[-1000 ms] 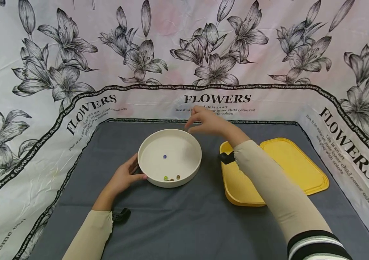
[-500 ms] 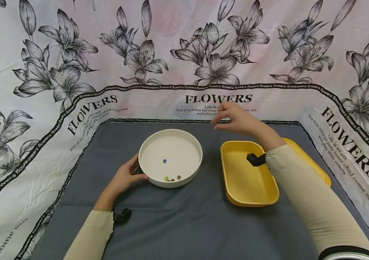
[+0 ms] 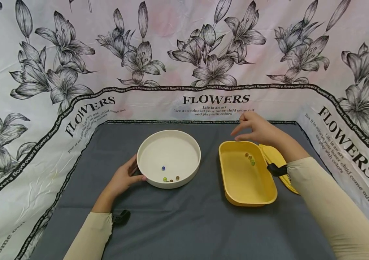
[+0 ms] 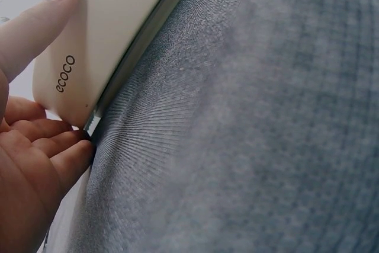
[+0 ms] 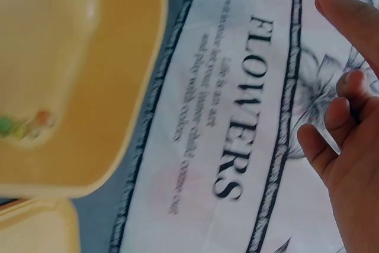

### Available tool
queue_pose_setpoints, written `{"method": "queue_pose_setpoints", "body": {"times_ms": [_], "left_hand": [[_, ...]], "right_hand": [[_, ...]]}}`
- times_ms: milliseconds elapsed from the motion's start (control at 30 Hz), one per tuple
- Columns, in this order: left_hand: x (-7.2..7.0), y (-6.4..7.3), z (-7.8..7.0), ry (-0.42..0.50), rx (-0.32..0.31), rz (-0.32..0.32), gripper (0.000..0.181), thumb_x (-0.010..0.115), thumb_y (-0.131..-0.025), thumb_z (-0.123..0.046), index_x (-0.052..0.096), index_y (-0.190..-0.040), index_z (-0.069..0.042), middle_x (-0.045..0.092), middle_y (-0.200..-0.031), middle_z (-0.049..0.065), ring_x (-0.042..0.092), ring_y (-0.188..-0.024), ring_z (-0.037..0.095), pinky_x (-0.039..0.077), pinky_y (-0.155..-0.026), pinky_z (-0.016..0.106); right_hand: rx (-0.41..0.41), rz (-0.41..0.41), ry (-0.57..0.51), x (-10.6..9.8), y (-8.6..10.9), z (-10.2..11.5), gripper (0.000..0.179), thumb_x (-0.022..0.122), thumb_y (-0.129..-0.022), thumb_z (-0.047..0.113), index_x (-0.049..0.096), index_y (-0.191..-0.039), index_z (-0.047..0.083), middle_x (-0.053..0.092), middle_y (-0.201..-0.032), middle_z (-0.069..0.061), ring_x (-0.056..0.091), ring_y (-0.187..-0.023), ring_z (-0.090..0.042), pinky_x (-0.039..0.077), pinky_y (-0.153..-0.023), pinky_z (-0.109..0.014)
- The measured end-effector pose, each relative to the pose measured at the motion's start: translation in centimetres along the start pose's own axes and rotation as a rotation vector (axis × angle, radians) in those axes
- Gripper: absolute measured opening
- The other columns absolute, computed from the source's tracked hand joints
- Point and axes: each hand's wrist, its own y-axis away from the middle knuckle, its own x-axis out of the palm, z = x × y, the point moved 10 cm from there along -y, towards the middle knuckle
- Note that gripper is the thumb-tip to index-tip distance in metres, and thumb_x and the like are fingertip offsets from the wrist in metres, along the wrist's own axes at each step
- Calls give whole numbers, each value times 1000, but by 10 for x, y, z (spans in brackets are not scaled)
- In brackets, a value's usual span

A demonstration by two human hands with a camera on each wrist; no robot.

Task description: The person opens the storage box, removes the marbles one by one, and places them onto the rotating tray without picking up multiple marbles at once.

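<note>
The thumb and fingers of my left hand (image 3: 121, 181) hold the left side of a cream round tray (image 3: 184, 142). In the left wrist view, the thumb (image 4: 41, 25) lies on the tray's outer wall and the fingertips (image 4: 71, 158) touch its lower edge. Inside it, a small blue ball (image 3: 163, 168) and several green and brown balls (image 3: 165, 179) lie towards the near side. My right hand (image 3: 260, 131) hovers over the far edge of a yellow rectangular box (image 3: 247, 186), fingers loosely bent and holding nothing. Several brown and green balls (image 3: 251, 159) lie in the box.
A yellow lid (image 3: 273, 153) lies right of the box, partly behind the box and my right wrist. Grey cloth (image 3: 171, 224) covers the table. A flower-printed sheet (image 3: 122, 104) rises at the back and sides.
My right hand has moved right, from beside the tray to the box, uncovering the balls in it. The blue ball has rolled nearer. My left hand keeps its place.
</note>
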Motion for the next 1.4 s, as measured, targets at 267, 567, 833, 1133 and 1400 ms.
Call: {"method": "queue_pose_setpoints", "body": {"times_ms": [267, 567, 833, 1133, 1400], "left_hand": [[2, 1, 6, -27, 2, -5, 112, 88, -81, -34, 17, -166, -13, 23, -169, 11, 29, -154, 33, 32, -124, 49], [1, 5, 4, -14, 17, 3, 109, 87, -83, -29, 17, -166, -12, 22, -170, 13, 27, -154, 34, 31, -124, 50], [-3, 4, 1, -4, 28, 2, 109, 87, -83, -27, 17, -165, -11, 23, -169, 14, 27, -154, 34, 33, -124, 47], [0, 3, -2, 0, 35, 5, 108, 86, -84, -26, 17, -165, -11, 22, -169, 15, 27, -154, 36, 32, -124, 48], [0, 2, -3, -9, 29, 4, 109, 87, -83, -26, 16, -166, -11, 22, -169, 15, 28, -154, 35, 33, -124, 47]], "right_hand": [[142, 67, -3, 25, 32, -40, 16, 85, -86, 23, 83, -102, 26, 36, -95, -7, 32, -92, -22, 24, -72, -40], [145, 119, 117, 45, 49, -56, 23, 88, -80, 29, 84, -101, 22, 32, -89, -2, 30, -85, -21, 18, -71, -39], [154, 151, 175, 53, 50, -64, 22, 88, -80, 32, 85, -100, 24, 35, -85, -1, 30, -84, -20, 14, -69, -38], [185, 151, 222, 64, 58, -79, 18, 90, -80, 24, 85, -97, 26, 43, -87, -2, 32, -84, -22, 15, -69, -38], [126, 148, 293, 75, 63, -82, 15, 91, -78, 24, 84, -91, 25, 47, -91, 3, 35, -86, -21, 18, -70, -37]]}}
